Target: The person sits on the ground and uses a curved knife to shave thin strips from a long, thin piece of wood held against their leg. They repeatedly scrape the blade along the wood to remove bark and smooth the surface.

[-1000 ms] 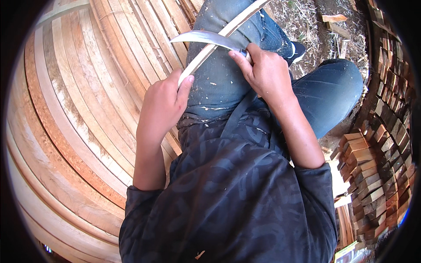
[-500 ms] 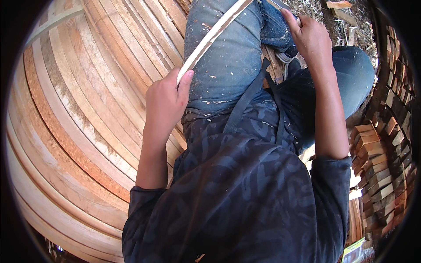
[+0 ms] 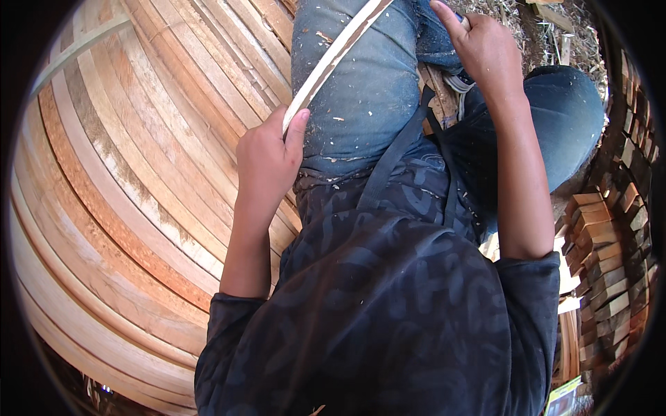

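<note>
My left hand (image 3: 269, 152) is closed around the near end of a long, thin wood strip (image 3: 334, 61), thumb laid along it. The strip is pale, with a brown streak down one side. It slants up and to the right above my left thigh and runs out of the picture at the top. My right hand (image 3: 489, 59) is wrapped round the handle of what looks like a knife (image 3: 464, 22), thumb stretched forward. Only a bit of the dark handle shows; its working end is beyond the upper edge.
Long planks (image 3: 139, 159) lie side by side on my left. At the right rises a stack of short wood blocks (image 3: 600, 236). Wood shavings (image 3: 576, 41) litter the ground at the upper right, and chips dot my jeans (image 3: 354, 125). Dark straps (image 3: 399, 156) lie across my lap.
My right hand has moved slightly up and left with the knife, whose grey blade part has left the picture. My left hand still grips the strip; the whole view has shifted a little.
</note>
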Available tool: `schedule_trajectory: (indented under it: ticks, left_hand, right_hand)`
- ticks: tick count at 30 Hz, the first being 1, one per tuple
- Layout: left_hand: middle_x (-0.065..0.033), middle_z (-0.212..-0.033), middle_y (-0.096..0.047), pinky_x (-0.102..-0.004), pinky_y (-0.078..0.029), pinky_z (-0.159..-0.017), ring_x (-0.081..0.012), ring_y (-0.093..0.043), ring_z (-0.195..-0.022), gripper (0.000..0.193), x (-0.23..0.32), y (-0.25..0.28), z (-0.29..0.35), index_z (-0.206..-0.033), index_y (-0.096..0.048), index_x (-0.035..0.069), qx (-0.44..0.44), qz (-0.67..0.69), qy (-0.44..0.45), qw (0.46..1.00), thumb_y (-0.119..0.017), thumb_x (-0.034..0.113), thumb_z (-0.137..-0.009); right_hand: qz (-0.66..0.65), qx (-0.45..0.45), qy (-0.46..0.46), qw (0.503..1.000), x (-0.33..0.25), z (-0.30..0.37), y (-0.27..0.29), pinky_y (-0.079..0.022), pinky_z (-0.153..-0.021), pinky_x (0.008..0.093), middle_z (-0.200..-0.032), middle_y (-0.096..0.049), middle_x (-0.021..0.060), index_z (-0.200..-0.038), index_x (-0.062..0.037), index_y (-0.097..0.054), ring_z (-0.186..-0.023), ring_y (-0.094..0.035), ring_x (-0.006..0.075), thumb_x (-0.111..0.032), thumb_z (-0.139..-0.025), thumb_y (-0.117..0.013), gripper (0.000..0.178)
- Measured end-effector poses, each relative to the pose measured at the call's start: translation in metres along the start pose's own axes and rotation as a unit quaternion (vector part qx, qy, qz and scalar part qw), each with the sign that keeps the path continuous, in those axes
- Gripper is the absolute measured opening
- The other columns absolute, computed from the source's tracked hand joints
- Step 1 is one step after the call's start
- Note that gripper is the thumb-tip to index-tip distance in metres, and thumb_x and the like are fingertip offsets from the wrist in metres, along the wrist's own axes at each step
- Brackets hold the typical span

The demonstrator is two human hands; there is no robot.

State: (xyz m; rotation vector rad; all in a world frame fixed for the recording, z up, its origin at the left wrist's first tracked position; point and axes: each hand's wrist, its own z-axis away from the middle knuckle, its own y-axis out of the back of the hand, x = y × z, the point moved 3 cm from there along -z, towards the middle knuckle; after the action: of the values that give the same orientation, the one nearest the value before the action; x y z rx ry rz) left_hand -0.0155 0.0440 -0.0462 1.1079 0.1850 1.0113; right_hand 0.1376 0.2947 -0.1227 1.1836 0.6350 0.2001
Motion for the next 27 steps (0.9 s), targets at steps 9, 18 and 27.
schedule_trajectory:
  ticks: [9, 18, 27]
  left_hand:
    - [-0.0143, -0.054, -0.049, -0.0373, -0.040, -0.052, -0.0286, -0.051, -0.049, 0.037, -0.002, -0.002, -0.004, -0.090, -0.064, -0.001, -0.003, 0.078, -0.003, 0.997, -0.051, 0.033, -0.096]
    - [-0.0080, -0.052, -0.045, -0.0319, -0.037, -0.050, -0.0147, -0.044, -0.049, 0.036, -0.007, -0.006, -0.007, -0.094, -0.064, -0.003, -0.017, 0.137, -0.007, 0.990, -0.052, 0.030, -0.097]
    - [0.0020, -0.057, -0.038, -0.0257, -0.031, -0.050, -0.0060, -0.035, -0.056, 0.037, -0.010, -0.007, -0.011, -0.079, -0.056, 0.000, -0.064, 0.214, 0.012, 0.975, -0.050, 0.031, -0.099]
  right_hand:
    - [-0.122, -0.022, 0.037, 0.992, -0.035, 0.031, -0.017, -0.051, -0.063, 0.0436, -0.055, -0.057, 0.0213, -0.066, 0.0016, -0.066, -0.058, -0.062, 0.0378, -0.065, -0.085, -0.052, 0.071]
    - [-0.304, -0.049, 0.080, 0.948, -0.031, 0.047, -0.031, -0.044, -0.057, 0.0343, -0.068, -0.055, 0.0128, -0.094, 0.0024, -0.056, -0.057, -0.051, 0.0171, -0.042, -0.091, -0.060, 0.045]
    - [-0.546, -0.071, -0.029, 0.834, -0.029, 0.049, -0.005, -0.046, -0.053, 0.0351, -0.063, -0.057, 0.0136, -0.080, -0.0017, -0.056, -0.058, -0.057, 0.0246, -0.042, -0.093, -0.054, 0.043]
